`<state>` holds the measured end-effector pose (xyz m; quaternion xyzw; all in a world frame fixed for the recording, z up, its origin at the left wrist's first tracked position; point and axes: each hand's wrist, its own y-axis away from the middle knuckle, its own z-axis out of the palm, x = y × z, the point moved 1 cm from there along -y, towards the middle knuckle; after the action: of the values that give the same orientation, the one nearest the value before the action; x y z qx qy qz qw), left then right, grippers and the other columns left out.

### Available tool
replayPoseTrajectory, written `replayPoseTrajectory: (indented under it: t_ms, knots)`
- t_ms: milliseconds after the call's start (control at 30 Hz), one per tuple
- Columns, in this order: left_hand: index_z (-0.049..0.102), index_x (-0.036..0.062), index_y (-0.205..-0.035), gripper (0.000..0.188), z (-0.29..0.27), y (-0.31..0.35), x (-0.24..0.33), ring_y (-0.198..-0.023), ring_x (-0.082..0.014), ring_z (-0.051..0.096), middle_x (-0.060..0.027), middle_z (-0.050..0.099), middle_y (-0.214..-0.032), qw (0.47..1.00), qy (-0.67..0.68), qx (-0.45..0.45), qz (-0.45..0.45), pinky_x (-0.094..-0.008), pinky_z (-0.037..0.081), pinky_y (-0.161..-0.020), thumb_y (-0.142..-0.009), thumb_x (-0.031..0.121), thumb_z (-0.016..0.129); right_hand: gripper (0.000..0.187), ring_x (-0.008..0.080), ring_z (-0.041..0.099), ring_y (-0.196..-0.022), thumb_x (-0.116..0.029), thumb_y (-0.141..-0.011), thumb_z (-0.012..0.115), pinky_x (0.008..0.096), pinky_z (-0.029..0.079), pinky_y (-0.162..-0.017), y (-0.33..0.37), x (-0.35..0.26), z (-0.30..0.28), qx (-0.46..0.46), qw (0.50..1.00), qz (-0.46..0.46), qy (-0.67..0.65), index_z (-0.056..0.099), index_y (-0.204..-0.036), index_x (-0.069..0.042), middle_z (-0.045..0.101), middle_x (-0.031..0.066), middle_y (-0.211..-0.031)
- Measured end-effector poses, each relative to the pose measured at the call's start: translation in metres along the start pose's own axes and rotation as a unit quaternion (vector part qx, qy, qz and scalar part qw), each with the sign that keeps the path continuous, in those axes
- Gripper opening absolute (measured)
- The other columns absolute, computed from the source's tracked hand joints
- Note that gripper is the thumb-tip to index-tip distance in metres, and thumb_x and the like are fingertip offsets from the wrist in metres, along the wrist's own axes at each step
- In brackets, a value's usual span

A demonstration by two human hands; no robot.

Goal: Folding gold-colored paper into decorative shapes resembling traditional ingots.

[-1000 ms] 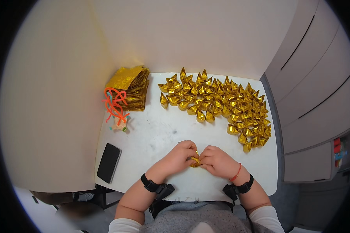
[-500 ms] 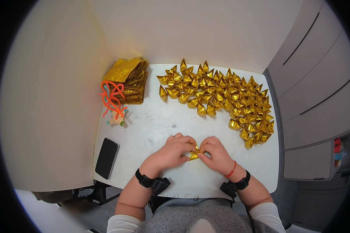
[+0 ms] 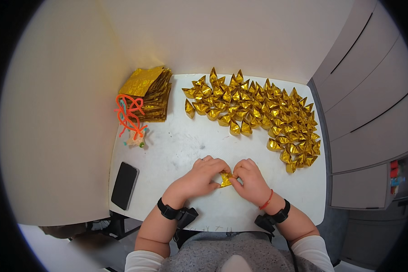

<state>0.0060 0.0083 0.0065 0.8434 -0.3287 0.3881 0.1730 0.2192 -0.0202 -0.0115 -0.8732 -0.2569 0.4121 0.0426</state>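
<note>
Between my two hands is a small piece of folded gold foil paper [image 3: 225,180], just above the near part of the white table [image 3: 177,147]. My left hand [image 3: 205,176] pinches its left side, thumb below and fingers above. My right hand [image 3: 249,180] closes on its right edge with thumb and forefinger. The fingertips cover part of the folds. Beyond my hands, many folded gold paper ingots [image 3: 254,106] with pointed ends stand crowded together from the back middle to the right side. One gold ingot [image 3: 189,109] stands at the left end of that group.
A tall stack of gold foil sheets [image 3: 156,102] sits at the back left. Against it lie orange fuzzy wire stems [image 3: 129,113] and a small beige ornament [image 3: 136,137]. A black phone [image 3: 124,186] rests near the left edge. Walls [image 3: 222,36] border the table behind and left.
My right fingers have shifted slightly on the foil paper, and more of its gold surface shows between my hands. My left hand stays almost in place. The ingots and stack have not moved.
</note>
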Motion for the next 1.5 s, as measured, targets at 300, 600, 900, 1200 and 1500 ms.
replayPoseTrajectory:
  t_ms: [300,600,900,1200,1500]
  knots:
    - [0.064,0.0155,-0.118,0.047,0.002,-0.002,-0.002,-0.112,-0.0263,0.056,-0.0008,0.065,-0.116,1.0,0.003,0.0,-0.007,-0.0407,0.038,-0.1,-0.073,0.004,0.074,0.017,0.0338,0.054,-0.091,-0.004,-0.077,0.073,0.0429,0.045,-0.081,0.003,0.002,0.004,0.006,1.0,0.0,0.025,0.057,-0.08,-0.005,0.056,0.0121,-0.094]
    - [0.063,0.0163,-0.121,0.055,0.007,-0.002,0.0,-0.114,-0.0267,0.057,-0.0033,0.063,-0.115,0.999,-0.029,-0.001,-0.029,-0.0424,0.039,-0.1,-0.071,0.017,0.087,0.029,0.0299,0.051,-0.099,-0.012,-0.078,0.077,0.0435,0.036,-0.082,0.007,-0.012,0.002,-0.006,0.99,0.081,0.119,0.054,-0.096,-0.009,0.052,0.0084,-0.101]
    - [0.059,0.0155,-0.131,0.071,0.013,0.001,0.0,-0.118,-0.0303,0.056,-0.0068,0.059,-0.122,0.992,-0.092,0.088,-0.002,-0.0443,0.042,-0.096,-0.068,0.024,0.091,0.03,0.0288,0.051,-0.102,-0.018,-0.077,0.079,0.0439,0.034,-0.082,0.009,-0.01,0.005,-0.013,0.982,0.089,0.167,0.057,-0.095,-0.01,0.052,0.0086,-0.104]
    - [0.063,0.0167,-0.125,0.066,0.028,-0.002,0.002,-0.115,-0.0285,0.055,-0.0055,0.058,-0.122,0.981,-0.147,0.122,-0.038,-0.0445,0.042,-0.094,-0.068,0.033,0.091,0.029,0.029,0.05,-0.103,-0.021,-0.078,0.079,0.0444,0.034,-0.082,0.012,-0.009,0.006,-0.006,0.979,0.079,0.187,0.059,-0.095,-0.01,0.053,0.0088,-0.106]
    - [0.057,0.0194,-0.133,0.076,0.014,0.007,0.009,-0.12,-0.0307,0.053,-0.0052,0.054,-0.131,0.978,-0.187,0.072,-0.064,-0.0459,0.04,-0.099,-0.066,0.032,0.092,0.027,0.0295,0.051,-0.102,-0.019,-0.079,0.08,0.044,0.033,-0.083,0.012,-0.007,0.007,0.012,0.983,0.072,0.171,0.057,-0.09,-0.012,0.053,0.0075,-0.105]
